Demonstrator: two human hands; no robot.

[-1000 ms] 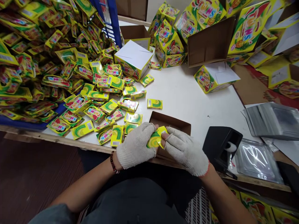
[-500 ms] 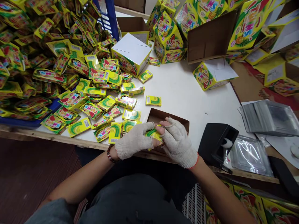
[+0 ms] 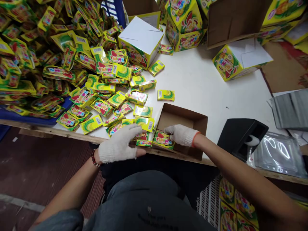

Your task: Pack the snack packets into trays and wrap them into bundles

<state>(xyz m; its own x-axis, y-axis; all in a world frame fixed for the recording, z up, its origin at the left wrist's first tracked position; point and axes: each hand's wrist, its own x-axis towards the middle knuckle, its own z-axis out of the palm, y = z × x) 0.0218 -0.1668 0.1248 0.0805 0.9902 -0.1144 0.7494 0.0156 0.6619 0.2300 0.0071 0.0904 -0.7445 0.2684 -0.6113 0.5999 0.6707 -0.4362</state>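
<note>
On the white table's near edge stands an open brown-lined carton (image 3: 185, 120). My right hand (image 3: 183, 134), in a white fingerless knit glove, reaches into it from the right. Its bent fingers are on a small yellow-green candy box (image 3: 164, 140) lying flat in the carton's left end; the exact grip is partly hidden. Just left of the carton, my left hand (image 3: 121, 142), gloved alike, has its thumb and fingers apart. Its fingertips reach the nearest candy boxes (image 3: 143, 142), and nothing shows inside that hand.
A big heap of candy boxes (image 3: 57, 72) fills a blue crate (image 3: 54, 120) and spills toward me. Display cartons (image 3: 141, 41) stand at the back. To the right are a black tape dispenser (image 3: 237, 138) and clear plastic trays (image 3: 280, 154).
My hands have parted. The right hand has gone into the carton, where a candy box now lies, and the left has moved left and opened. The view has shifted.
</note>
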